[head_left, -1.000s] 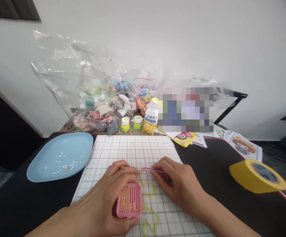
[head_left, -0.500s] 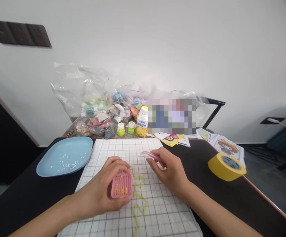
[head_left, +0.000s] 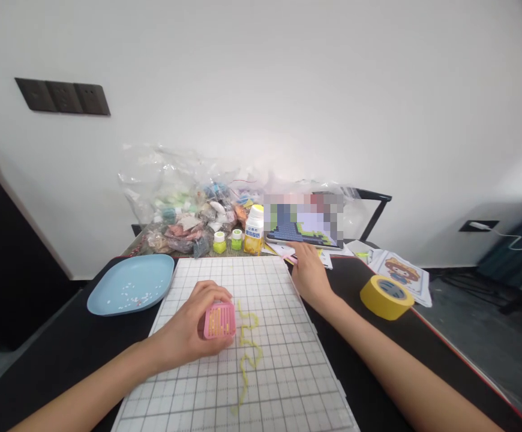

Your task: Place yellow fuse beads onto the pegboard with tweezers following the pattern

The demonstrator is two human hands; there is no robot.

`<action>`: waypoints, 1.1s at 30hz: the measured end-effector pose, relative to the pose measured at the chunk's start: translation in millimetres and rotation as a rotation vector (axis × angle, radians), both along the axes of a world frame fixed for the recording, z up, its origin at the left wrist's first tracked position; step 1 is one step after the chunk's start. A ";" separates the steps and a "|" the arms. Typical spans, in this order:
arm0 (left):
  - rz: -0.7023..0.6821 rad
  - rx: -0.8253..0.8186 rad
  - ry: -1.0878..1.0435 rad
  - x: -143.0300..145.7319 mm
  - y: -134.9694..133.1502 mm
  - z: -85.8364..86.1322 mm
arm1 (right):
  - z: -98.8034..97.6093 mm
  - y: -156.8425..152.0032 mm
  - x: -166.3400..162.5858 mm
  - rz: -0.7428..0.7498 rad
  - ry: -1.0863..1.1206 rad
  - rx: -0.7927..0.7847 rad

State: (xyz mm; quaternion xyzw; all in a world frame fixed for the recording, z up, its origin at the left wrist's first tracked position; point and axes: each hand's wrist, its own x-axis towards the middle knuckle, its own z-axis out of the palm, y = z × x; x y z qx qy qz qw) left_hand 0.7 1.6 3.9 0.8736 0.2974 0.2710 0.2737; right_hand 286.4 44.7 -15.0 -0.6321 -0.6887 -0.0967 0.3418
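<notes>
On the black tabletop (head_left: 351, 279), from the near edge to the far edge, lies a white gridded board (head_left: 288, 360). Over its left half the left hand (head_left: 191, 321) curves round a pink ridged tray (head_left: 220, 320), fingers at the far rim, thumb at the near; whether the tray touches the board I cannot tell. Beside the board's far right corner, the right hand (head_left: 311, 277) has its fingers bent about what look like pink tweezers (head_left: 291, 260), just before a tablet (head_left: 288, 235); contact there is unclear. A light, level hold would probably suit the yellow bits in the tray's grooves, and both wrists should clear the yellow-green line (head_left: 245, 363) on the board, which looks easily disturbed.

A pale wall (head_left: 261, 90) backs everything. Clear bags (head_left: 171, 198) crowd beyond the tabletop's far edge, left of a bottle (head_left: 254, 235) and two small jars (head_left: 219, 242). Near the far left corner sits a blue plate (head_left: 117, 273) with white bits (head_left: 130, 295); by the right edge, yellow tape (head_left: 378, 303).
</notes>
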 end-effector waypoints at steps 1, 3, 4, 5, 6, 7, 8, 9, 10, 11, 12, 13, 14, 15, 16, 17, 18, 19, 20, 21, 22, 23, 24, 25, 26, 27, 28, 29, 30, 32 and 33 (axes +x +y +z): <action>-0.003 0.002 -0.001 0.0 0.2 -0.4 | 3.6 10.2 3.9 -0.026 -0.027 -0.022; -0.004 0.002 0.001 -0.1 0.3 -0.5 | 11.2 31.6 10.4 -0.073 -0.077 -0.068; -0.004 0.001 0.001 -0.2 0.1 -0.2 | 14.5 42.0 12.9 -0.089 -0.101 -0.092; -0.002 -0.003 0.002 -0.4 -0.1 0.2 | 17.1 51.7 14.9 -0.100 -0.125 -0.115; 0.001 -0.008 0.002 -0.5 -0.4 0.6 | 19.0 60.4 16.5 -0.110 -0.149 -0.138; 0.002 -0.015 0.001 -0.6 -0.6 0.9 | 20.0 67.8 18.0 -0.119 -0.171 -0.160; 0.002 -0.024 -0.001 -0.8 -0.7 1.0 | 20.1 73.7 19.4 -0.129 -0.191 -0.180; 0.001 -0.033 -0.002 -0.9 -0.7 1.0 | 19.5 77.9 20.9 -0.139 -0.210 -0.199; 0.000 -0.041 -0.004 -1.1 -0.6 0.8 | 18.1 80.3 22.5 -0.150 -0.227 -0.216; -0.002 -0.046 -0.006 -1.2 -0.4 0.4 | 16.2 81.0 24.2 -0.161 -0.242 -0.232; -0.005 -0.048 -0.008 -1.2 -0.1 0.0 | 14.0 80.1 26.1 -0.171 -0.257 -0.246; -0.006 -0.049 -0.010 -1.3 0.3 -0.5 | 11.5 77.7 28.1 -0.180 -0.270 -0.257; -0.008 -0.050 -0.013 -1.3 0.6 -0.9 | 9.1 74.1 30.1 -0.188 -0.281 -0.267; -0.009 -0.050 -0.015 -1.2 0.8 -1.2 | 6.9 69.6 32.1 -0.194 -0.290 -0.274; -0.009 -0.049 -0.014 -1.1 1.0 -1.4 | 5.0 64.8 34.1 -0.200 -0.298 -0.280; -0.008 -0.046 -0.012 -1.0 1.2 -1.5 | 3.6 59.8 35.8 -0.205 -0.304 -0.284; -0.008 -0.041 -0.010 -0.8 1.3 -1.6 | 2.8 55.4 37.5 -0.210 -0.308 -0.289; -0.008 -0.035 -0.007 -0.7 1.4 -1.6 | 2.6 51.7 38.9 -0.215 -0.310 -0.292; -0.007 -0.030 -0.005 -0.5 1.5 -1.5 | 3.0 49.2 40.2 -0.219 -0.310 -0.295; -0.007 -0.027 -0.003 -0.4 1.5 -1.5 | 3.9 48.1 41.3 -0.222 -0.309 -0.297; -0.008 -0.027 -0.002 -0.4 1.6 -1.4 | 5.1 48.5 42.3 -0.223 -0.307 -0.296; -0.009 -0.026 -0.001 -0.4 1.6 -1.3 | 6.6 50.4 43.0 -0.225 -0.304 -0.294; -0.009 -0.025 -0.001 -0.4 1.6 -1.2 | 8.1 53.6 43.7 -0.224 -0.301 -0.289; -0.007 -0.024 -0.001 -0.5 1.5 -1.0 | 9.4 57.6 44.1 -0.223 -0.298 -0.283; -0.007 -0.024 -0.002 -0.6 1.3 -0.8 | 10.5 62.2 44.5 -0.221 -0.296 -0.277; -0.007 -0.023 -0.003 -0.7 1.2 -0.6 | 11.0 66.7 44.8 -0.218 -0.293 -0.273; -0.007 -0.023 -0.004 -0.8 0.9 -0.3 | 11.1 70.7 45.0 -0.215 -0.290 -0.270; -0.007 -0.023 -0.004 -0.9 0.7 -0.2 | 10.6 73.7 45.3 -0.212 -0.287 -0.270; -0.008 -0.023 -0.004 -0.9 0.6 0.0 | 9.5 75.4 45.6 -0.210 -0.285 -0.269; -0.012 -0.024 -0.006 -1.0 0.5 -0.1 | 6.0 74.1 46.3 -0.207 -0.280 -0.268; -0.012 -0.025 -0.007 -1.0 0.6 -0.3 | 3.7 71.2 46.7 -0.204 -0.279 -0.267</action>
